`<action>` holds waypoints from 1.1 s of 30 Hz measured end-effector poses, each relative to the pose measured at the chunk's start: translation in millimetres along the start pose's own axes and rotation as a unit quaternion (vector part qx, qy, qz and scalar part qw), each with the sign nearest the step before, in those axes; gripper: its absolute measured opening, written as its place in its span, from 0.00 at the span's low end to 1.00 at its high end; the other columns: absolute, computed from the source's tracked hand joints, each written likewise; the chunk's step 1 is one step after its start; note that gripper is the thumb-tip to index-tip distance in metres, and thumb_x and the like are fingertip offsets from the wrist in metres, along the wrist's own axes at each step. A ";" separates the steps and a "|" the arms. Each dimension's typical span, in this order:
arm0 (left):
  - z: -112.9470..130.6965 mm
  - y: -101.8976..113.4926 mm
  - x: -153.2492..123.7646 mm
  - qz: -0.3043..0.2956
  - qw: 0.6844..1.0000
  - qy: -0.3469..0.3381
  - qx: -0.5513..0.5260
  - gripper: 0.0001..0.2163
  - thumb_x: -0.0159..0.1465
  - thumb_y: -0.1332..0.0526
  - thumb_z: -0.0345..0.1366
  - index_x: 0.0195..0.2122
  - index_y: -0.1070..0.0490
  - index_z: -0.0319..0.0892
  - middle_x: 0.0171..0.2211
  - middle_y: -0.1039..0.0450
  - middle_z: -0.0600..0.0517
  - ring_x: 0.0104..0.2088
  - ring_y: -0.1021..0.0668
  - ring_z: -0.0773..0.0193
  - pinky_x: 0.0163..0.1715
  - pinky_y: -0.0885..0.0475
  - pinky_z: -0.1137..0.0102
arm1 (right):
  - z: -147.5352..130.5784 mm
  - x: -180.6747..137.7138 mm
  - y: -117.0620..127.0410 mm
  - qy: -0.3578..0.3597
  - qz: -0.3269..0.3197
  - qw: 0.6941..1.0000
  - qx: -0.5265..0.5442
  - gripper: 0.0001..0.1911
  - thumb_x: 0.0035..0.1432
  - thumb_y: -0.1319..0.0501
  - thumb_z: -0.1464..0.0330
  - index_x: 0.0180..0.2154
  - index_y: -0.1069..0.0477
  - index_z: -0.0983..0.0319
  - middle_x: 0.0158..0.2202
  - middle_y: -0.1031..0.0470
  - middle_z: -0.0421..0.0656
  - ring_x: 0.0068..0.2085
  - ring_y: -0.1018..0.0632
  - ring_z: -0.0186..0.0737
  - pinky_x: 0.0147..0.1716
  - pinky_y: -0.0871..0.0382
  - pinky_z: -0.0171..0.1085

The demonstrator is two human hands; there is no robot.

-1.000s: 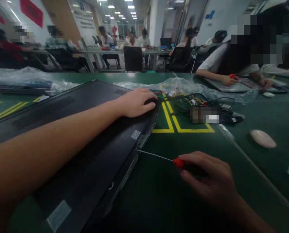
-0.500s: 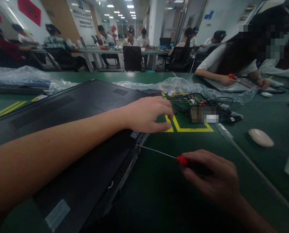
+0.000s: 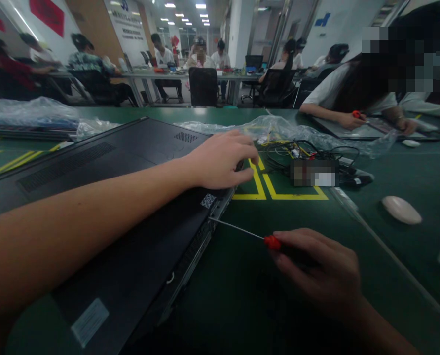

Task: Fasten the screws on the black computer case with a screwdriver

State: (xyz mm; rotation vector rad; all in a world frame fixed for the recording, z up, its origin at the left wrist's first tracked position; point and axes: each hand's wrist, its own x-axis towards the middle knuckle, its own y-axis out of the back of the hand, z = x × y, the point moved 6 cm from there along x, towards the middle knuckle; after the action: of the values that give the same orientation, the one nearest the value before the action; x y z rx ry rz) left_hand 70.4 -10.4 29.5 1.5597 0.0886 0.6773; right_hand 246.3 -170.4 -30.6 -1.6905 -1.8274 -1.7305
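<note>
A black laptop lies bottom-side up on the green table. My left hand rests on its far right corner, fingers curled down over the edge. My right hand grips a thin screwdriver with a red and black handle. The shaft points left, and its tip touches the laptop's right side seam just below a small square sticker.
A tangle of cables and a dark box lie beyond the yellow floor-tape markings. Clear plastic bags sit behind. A white mouse lies at right. Another person works across the table; several people sit at far desks.
My left hand slid off the laptop's corner toward the yellow tape, then came back onto the corner edge. The screwdriver tip stayed at the side seam.
</note>
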 end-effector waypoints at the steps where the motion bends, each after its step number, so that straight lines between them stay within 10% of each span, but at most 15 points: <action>1: -8.0 0.6 -1.0 0.010 1.000 0.027 0.008 0.17 0.72 0.41 0.41 0.54 0.17 0.42 0.56 0.18 0.42 0.58 0.20 0.46 0.64 0.27 0.49 | -0.4 -0.6 0.3 0.004 0.004 1.000 0.000 0.12 0.65 0.30 0.76 0.50 0.19 0.60 0.38 0.12 0.43 0.34 0.12 0.35 0.34 0.18 0.29; 7: -40.8 -4.8 -6.4 -0.016 0.994 0.108 -0.005 0.20 0.74 0.43 0.45 0.58 0.20 0.42 0.57 0.19 0.42 0.60 0.21 0.48 0.68 0.29 0.50 | 0.1 -4.0 5.2 0.003 0.034 0.999 -0.018 0.13 0.66 0.29 0.76 0.51 0.17 0.60 0.42 0.12 0.45 0.37 0.12 0.38 0.37 0.15 0.32; 33: -33.0 -5.4 -7.1 -0.062 0.992 0.105 0.044 0.25 0.76 0.50 0.48 0.61 0.21 0.40 0.59 0.19 0.39 0.60 0.19 0.45 0.66 0.27 0.49 | 3.9 -3.7 0.3 0.000 0.039 0.997 0.060 0.10 0.67 0.28 0.73 0.49 0.20 0.60 0.39 0.12 0.44 0.34 0.13 0.39 0.32 0.17 0.35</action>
State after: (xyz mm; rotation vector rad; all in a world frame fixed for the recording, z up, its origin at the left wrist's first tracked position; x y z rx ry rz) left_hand 51.1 16.3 20.4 1.5488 0.3748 0.7446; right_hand 250.1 -169.8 -34.3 -1.6902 -1.8002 -1.5588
